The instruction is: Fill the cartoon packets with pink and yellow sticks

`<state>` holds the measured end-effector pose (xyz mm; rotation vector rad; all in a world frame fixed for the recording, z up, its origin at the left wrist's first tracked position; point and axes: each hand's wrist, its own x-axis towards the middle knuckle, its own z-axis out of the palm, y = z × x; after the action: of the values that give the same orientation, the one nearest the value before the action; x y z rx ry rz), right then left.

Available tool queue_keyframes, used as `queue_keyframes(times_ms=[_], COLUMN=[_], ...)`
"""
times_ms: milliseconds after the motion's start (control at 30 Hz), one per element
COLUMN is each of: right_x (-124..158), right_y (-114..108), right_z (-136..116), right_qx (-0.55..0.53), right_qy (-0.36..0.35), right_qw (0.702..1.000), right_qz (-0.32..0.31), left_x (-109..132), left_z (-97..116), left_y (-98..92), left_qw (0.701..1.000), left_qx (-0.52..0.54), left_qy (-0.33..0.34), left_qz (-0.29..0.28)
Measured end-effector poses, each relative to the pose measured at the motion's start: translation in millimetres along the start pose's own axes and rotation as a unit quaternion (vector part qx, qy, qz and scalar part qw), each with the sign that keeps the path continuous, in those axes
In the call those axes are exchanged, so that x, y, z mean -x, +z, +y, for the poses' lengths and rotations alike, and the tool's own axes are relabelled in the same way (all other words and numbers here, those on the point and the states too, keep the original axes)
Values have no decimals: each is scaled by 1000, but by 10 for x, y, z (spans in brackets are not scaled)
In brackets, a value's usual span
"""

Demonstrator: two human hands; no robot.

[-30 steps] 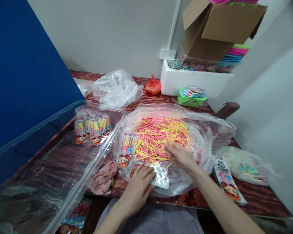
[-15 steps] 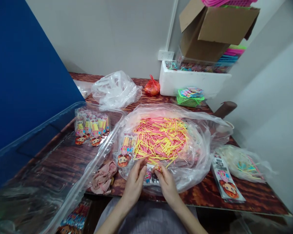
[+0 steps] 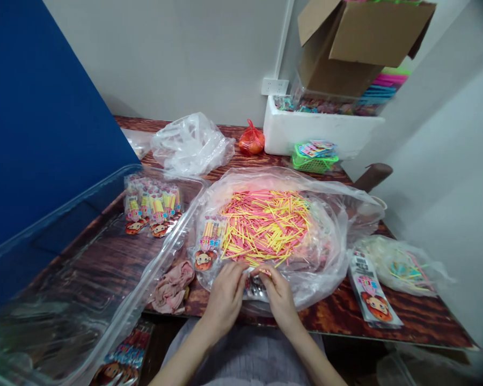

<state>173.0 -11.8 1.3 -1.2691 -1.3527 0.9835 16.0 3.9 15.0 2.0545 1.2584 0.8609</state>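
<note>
My left hand (image 3: 227,288) and my right hand (image 3: 278,295) are close together at the near edge of a large clear plastic bag (image 3: 326,287). Between them is a small printed packet (image 3: 256,288), partly hidden by my fingers. My left fingers are closed at the packet's upper left edge. My right hand is closed around a few thin sticks (image 3: 266,273), whose pink and yellow ends poke out at the fingers. Beyond my hands lies a heap of pink and yellow sticks (image 3: 265,225) on the bag. A filled packet (image 3: 208,244) with a cartoon head rests left of the heap.
A clear plastic bin (image 3: 161,254) at left holds several filled packets (image 3: 153,209). A crumpled pink cloth (image 3: 173,287) lies beside it. At right are flat packets (image 3: 372,295) and a bag of sticks (image 3: 406,271). Behind stand a green basket (image 3: 314,162) and a white foam box (image 3: 322,131).
Both hands have drawn closer over the small packet, covering more of its printed face. The stick ends in my right hand now show more clearly. The view has shifted slightly.
</note>
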Motion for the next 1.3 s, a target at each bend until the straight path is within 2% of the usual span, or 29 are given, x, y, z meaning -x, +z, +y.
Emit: queue_keyframes(times_ms=[100,200,333,500,700,833,967,1100,1300], right_x=[-11,-5,10,24,34,34,41,58,69], right_y=[-65,-105,-140,-166,-174,-198,-212,-191,-187], right_z=[-95,-172,-243,-269,-277,-262,-215,-155,-135], right_qx=[-6,-15,-18,-15,-11,13,46,66,122], right_qy=[-4,-4,-6,-26,-29,-53,-76,-92,-127], right_qw=[1000,1000,1000,1000,1000,998,996,994,984], right_qz=[0,0,0,-1,1,-2,-17,-10,-5], left_x=[-43,-83,-143,-199,-211,-184,-152,-166,-236], left_z=[-43,-14,15,-70,-147,-79,188,408,449], left_y=[31,91,156,208,211,122,-90,-256,-317], left_qw=[995,983,977,980,981,992,996,989,966], left_qx=[-82,-161,-198,-195,-188,-100,1,-41,-155], left_qy=[30,57,55,34,48,61,54,141,204], left_qz=[-54,-66,-62,-10,13,46,75,36,-23])
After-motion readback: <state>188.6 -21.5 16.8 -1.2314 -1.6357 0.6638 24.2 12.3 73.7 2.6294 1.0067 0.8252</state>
